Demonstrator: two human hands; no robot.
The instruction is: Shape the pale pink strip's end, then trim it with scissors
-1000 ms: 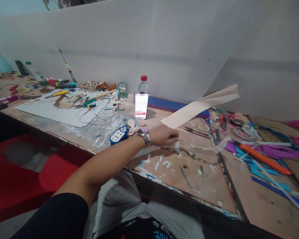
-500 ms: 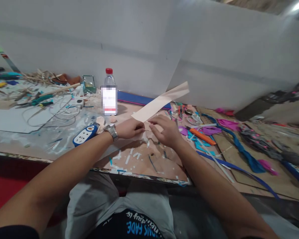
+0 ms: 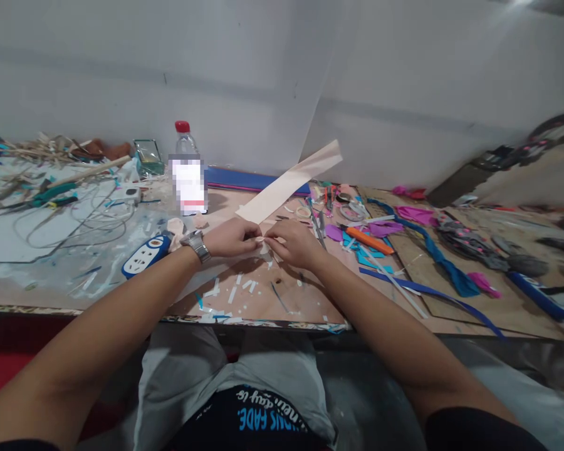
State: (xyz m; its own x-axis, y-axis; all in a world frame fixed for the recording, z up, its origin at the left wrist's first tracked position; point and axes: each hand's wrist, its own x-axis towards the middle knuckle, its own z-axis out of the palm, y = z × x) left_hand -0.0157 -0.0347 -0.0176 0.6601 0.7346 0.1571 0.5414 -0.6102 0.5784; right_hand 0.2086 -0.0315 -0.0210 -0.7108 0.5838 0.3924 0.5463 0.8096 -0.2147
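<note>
Just above the table, my left hand [image 3: 229, 237] and my right hand [image 3: 293, 243] meet with their fingertips. Both pinch a small pale piece of paper [image 3: 263, 244], mostly covered by the fingers, so its shape is hard to make out. A metal watch [image 3: 197, 245] circles my left wrist. Beyond the hands, a long cream paper strip [image 3: 289, 181] lies slanted over a blue sheet stack [image 3: 237, 180]. Pale petal-like pieces [image 3: 175, 227] rest beside my left wrist, near a blue-and-white power strip [image 3: 145, 254].
A red-capped bottle [image 3: 187, 145] stands at the back. Green-handled pliers [image 3: 54, 194] and a loose cable [image 3: 91, 216] are on the left. Rightward lie an orange cutter [image 3: 369, 240], purple scraps [image 3: 386, 228] and a blue strip [image 3: 432, 307]. White clippings [image 3: 232, 293] litter the table's front.
My right hand's fingers, apart before, have closed in against my left fingertips on the small pale paper. The whole view has shifted slightly to the right.
</note>
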